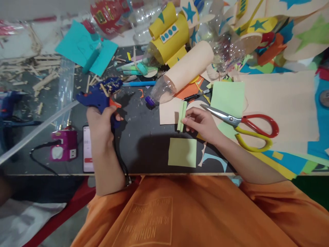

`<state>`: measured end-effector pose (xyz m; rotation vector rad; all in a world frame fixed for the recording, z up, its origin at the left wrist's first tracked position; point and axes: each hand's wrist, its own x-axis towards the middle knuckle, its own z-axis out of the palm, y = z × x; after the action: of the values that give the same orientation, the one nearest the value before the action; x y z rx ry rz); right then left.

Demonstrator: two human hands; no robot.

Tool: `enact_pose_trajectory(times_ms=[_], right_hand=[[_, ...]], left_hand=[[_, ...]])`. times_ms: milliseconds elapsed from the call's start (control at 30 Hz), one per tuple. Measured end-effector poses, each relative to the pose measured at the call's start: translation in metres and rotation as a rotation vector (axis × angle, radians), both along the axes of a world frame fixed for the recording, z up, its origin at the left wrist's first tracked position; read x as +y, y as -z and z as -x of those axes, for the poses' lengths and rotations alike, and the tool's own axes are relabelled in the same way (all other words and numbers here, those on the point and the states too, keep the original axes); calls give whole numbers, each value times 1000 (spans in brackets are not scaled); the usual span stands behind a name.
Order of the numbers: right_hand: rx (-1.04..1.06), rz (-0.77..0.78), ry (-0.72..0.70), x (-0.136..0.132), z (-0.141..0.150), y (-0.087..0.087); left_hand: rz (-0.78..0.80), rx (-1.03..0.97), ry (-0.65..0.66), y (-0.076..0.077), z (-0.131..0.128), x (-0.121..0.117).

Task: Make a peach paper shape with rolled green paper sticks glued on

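My left hand [101,125] is closed around the handle of a blue hot glue gun [94,97], which has an orange trigger and a long clear glue stick trailing from its back. Between the thumb and fingers of my right hand [200,122] is a narrow folded strip of light green paper [182,116]. Below that hand a light green paper square [182,152] lies flat near the table edge. Scissors [232,119] with one red and one yellow handle rest to the right, blades pointing left. A bottle wrapped in cream paper [191,67] lies beyond the strip.
A purple power adapter [63,145] and a phone [88,147] sit by my left forearm. Wood splinters [46,80] litter the far left. Behind are a yellow paper-covered bottle [171,37] and a teal sheet [77,44]. Large cream paper [282,106] covers the right side.
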<state>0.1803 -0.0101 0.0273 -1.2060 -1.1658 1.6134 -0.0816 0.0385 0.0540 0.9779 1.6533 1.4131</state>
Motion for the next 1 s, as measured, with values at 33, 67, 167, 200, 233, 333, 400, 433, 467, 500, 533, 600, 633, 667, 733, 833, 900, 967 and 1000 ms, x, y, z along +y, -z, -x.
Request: enact_pose_trajectory(times_ms=[33, 67, 167, 200, 233, 333, 400, 433, 467, 500, 533, 600, 633, 667, 733, 833, 900, 967, 1000], right_hand=[[4, -1, 10, 0, 0, 0], [8, -4, 17, 0, 0, 0], [23, 5, 29, -1, 1, 0], [27, 16, 32, -1, 1, -1], [33, 26, 36, 0, 0, -1], [56, 42, 46, 1, 0, -1], [81, 48, 60, 3, -1, 0], [97, 53, 71, 3, -2, 1], [114, 59, 85, 4, -2, 2], [130, 64, 98, 4, -2, 2], [147, 68, 109, 4, -2, 3], [178, 70, 123, 5, -2, 4], [191, 70, 123, 5, -2, 4], [203, 70, 121, 5, -2, 4], [218, 73, 115, 5, -3, 5], [234, 87, 120, 6, -3, 5], [244, 103, 133, 6, -3, 5], [257, 119, 148, 6, -3, 4], [263, 125, 153, 6, -2, 3]], left_hand=[[29, 37, 18, 3, 3, 2], [55, 73, 38, 7, 7, 3], [143, 163, 155, 18, 16, 5], [200, 201, 189, 20, 18, 5], [249, 245, 200, 22, 20, 4], [262, 468, 154, 16, 20, 1], [232, 660, 113, 7, 17, -3], [260, 725, 108, 1, 15, -5], [301, 766, 112, -5, 13, -7], [338, 791, 143, -10, 11, -9], [363, 814, 160, -14, 9, -10], [388, 884, 181, -20, 7, -11], [393, 918, 191, -20, 7, -11], [392, 951, 207, -20, 8, -11], [379, 1016, 241, -20, 10, -9], [353, 1127, 249, -23, 10, -8], [282, 1138, 239, -28, 4, -11], [111, 1011, 288, -31, -9, -15], [29, 878, 366, -30, -18, -18]])
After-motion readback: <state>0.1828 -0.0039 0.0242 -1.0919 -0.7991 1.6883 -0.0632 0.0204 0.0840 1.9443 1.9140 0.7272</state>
